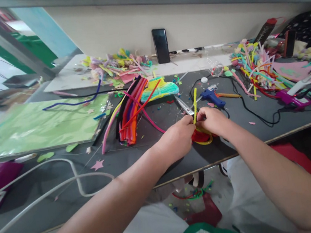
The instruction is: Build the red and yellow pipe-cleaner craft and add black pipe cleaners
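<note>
Scissors (183,105) lay just past the left hand (179,137). That hand and the right hand (212,121) were pinched on a yellow fuzzy stick (195,104) — it poked up between them. A red piece (200,137) showed under both hands. A blue glue gun (213,98) lay past the right hand, and bright fuzzy sticks (132,115) lay left of the left hand.

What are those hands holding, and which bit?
A yellow pipe cleaner, seemingly pinched by left hand and right hand below its upright end; exact grip hidden.
</note>
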Demonstrator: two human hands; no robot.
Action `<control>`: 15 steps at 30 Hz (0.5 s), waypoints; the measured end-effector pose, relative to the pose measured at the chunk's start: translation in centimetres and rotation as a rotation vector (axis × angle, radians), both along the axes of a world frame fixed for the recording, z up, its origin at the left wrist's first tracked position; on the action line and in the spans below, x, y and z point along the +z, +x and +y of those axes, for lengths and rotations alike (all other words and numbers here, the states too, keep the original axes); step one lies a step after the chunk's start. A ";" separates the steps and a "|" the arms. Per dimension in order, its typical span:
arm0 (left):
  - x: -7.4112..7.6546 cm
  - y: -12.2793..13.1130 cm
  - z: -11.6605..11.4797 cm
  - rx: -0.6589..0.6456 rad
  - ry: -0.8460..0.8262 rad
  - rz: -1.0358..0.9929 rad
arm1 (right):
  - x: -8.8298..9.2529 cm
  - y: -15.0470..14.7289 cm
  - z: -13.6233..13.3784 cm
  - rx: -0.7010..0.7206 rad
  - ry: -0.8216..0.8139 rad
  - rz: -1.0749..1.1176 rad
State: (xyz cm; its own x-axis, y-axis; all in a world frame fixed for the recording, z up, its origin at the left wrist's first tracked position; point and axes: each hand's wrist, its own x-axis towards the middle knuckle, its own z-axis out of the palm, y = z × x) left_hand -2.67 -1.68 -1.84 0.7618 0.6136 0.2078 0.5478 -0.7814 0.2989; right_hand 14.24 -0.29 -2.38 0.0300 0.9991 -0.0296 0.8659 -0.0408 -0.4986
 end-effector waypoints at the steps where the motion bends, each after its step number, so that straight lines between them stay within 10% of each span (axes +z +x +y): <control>1: 0.0 0.0 0.0 0.006 -0.003 0.018 | 0.1 0.0 0.2 0.004 -0.011 -0.001; 15: -0.8 -0.7 0.9 0.000 0.038 -0.196 | -0.8 0.8 0.2 0.098 0.225 0.033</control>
